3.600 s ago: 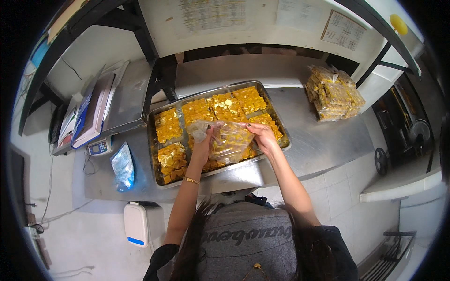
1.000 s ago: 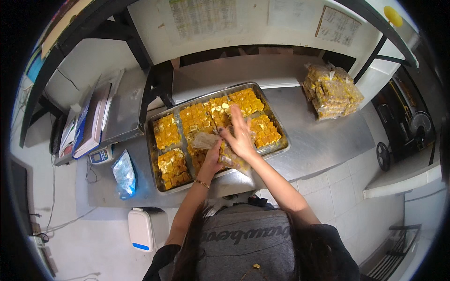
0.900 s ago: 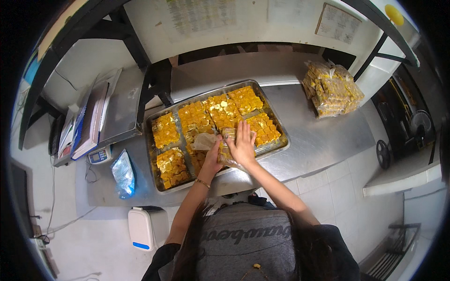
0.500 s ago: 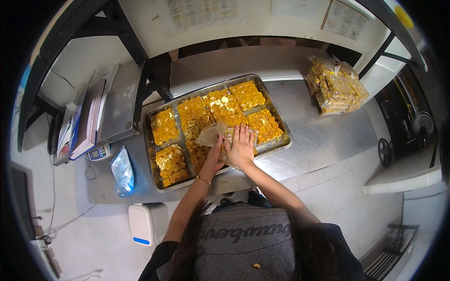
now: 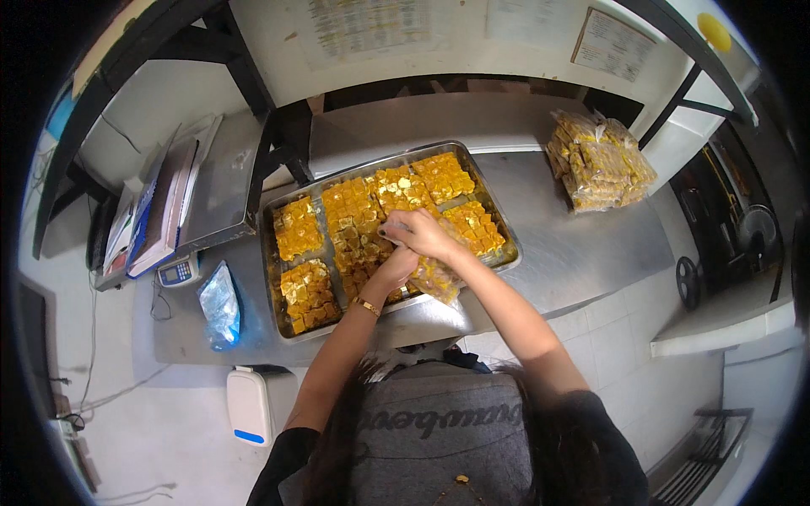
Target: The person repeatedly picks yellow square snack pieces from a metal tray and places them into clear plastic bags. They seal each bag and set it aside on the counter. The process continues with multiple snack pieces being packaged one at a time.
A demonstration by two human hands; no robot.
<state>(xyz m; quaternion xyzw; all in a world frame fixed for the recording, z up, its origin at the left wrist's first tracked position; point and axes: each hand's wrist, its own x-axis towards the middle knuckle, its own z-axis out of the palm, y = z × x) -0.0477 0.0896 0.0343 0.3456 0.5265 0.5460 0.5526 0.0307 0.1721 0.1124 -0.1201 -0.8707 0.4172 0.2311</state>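
Observation:
Over the front of a metal tray (image 5: 499,208), both my hands are closed on the gathered neck of a clear plastic bag (image 5: 437,282). Yellowish pieces show through its plastic. My left hand (image 5: 398,267) grips low around the twisted part. Just above it, my right hand (image 5: 420,233) has bent fingers pinching the bag's top, a bit of which sticks out on the left. The filled part hangs to the right, under my right forearm, partly hidden. In the tray lie several blocks of small yellow-orange cubes (image 5: 297,228), some with pale flakes on top.
On the steel table (image 5: 582,253), a stack of filled clear bags (image 5: 601,160) sits at the back right. Left of the tray are a blue-and-clear plastic bag (image 5: 219,308), a small scale (image 5: 179,271) and folders (image 5: 160,207). A white bin (image 5: 249,406) stands below.
My hands have gone from pressing flat on the bag to gripping its neck. The bag's filled part now hangs toward the lower right.

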